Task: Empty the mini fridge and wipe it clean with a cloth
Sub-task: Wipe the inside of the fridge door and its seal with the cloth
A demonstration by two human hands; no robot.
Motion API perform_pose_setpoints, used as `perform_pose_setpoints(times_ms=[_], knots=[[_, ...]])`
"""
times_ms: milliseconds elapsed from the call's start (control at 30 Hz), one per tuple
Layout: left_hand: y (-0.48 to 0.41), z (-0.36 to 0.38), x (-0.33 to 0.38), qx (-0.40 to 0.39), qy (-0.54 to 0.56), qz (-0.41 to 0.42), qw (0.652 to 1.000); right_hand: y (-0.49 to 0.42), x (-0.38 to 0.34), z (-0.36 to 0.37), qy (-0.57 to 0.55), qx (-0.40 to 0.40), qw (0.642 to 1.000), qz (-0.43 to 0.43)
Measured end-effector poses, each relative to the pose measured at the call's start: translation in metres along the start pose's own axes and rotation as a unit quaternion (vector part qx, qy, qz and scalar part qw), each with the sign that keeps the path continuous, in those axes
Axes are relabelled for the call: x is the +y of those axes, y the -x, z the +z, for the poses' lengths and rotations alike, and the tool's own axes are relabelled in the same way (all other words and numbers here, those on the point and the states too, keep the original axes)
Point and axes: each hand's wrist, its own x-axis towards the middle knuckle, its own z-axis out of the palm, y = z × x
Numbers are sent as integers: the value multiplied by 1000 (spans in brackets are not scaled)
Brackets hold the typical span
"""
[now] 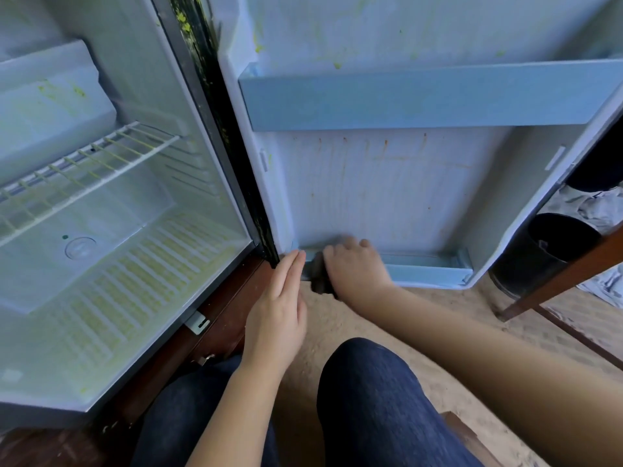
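On the left, the mini fridge [141, 96] stands open and bare of food: you have only the wire shelf [84, 166] inside, and yellow-green streaks show on it and on the ribbed floor [118, 291], so by the look of it the emptying is done and the cabinet awaits wiping.

Moving right past the dark hinge seal [215, 106], your left hand [279, 305] is flat, fingers straight and together, grasping nothing. Its fingertips reach the lower left corner of the open door [387, 197], probably to brace it so it does not swing while you scrub. The forearm runs up from your lap, wrist nearly straight.

Just beside it, the dark cloth [318, 274] sits at the left end of the lower door shelf [428, 267], bunched under your right hand [354, 264]. That hand is curled over the cloth, knuckles up, clutching it and pressing it into the shelf channel; the arm comes in from the near right, low over your knee. Rust-coloured drip marks run down the door panel above, below the upper door rail [421, 99].

Far right, a black bin [546, 251] stands behind the door's edge.
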Motion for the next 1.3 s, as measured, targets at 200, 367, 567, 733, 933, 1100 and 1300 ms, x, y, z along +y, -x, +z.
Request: perform_pose_setpoints(times_ms=[200,367,567,733,933,1100,1300], knots=[[1,-5,-8,-5,6,-14,1000,-20,-41,2,-22,59,998,-11],[2,-1,-6,-46,-13,17,999,12,-11,20,-70,126,990,-10],[2,8,-2,-91,-25,-22,995,82,73,38,-60,89,991,79],[0,12,7,-103,-29,-43,993,102,94,24,-221,95,960,142],[3,8,5,-93,-35,-22,995,73,74,6,-78,275,948,137],[1,8,-2,-47,-70,3,996,77,78,12,-55,181,971,146],[-3,18,-2,-14,-71,36,997,91,93,2,-193,2,973,125]])
